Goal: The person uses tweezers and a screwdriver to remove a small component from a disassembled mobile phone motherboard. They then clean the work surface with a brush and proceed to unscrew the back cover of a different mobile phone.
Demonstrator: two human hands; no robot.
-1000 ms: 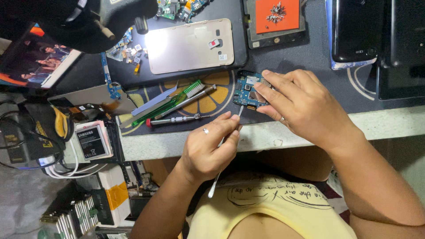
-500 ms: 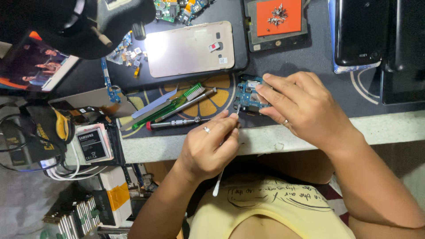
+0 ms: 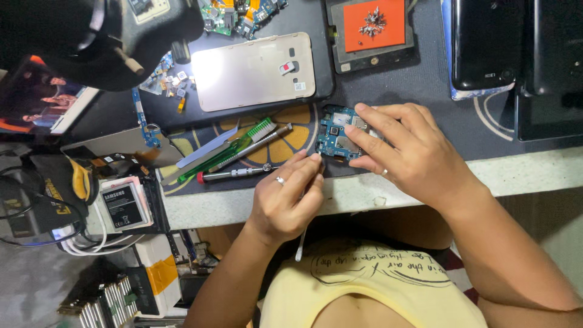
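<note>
A: Left hand (image 3: 285, 203) has crept up; its fingers, pinched shut on the thin white tool (image 3: 302, 240), now reach the blue circuit board (image 3: 336, 136).

B: Right hand (image 3: 413, 155) stays splayed open, pressing that board onto the desk (image 3: 534, 167).

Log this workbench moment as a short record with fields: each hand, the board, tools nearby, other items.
Left hand: left hand grips a thin white tool, its tip toward the board's edge
Right hand: right hand presses fingers on the blue circuit board
Board: lies flat on the dark mat near the bench edge
Tools nearby: green brush, red-tipped screwdriver, both left of the board
Other items: gold phone back cover, orange-padded frame, black phone, battery
</note>
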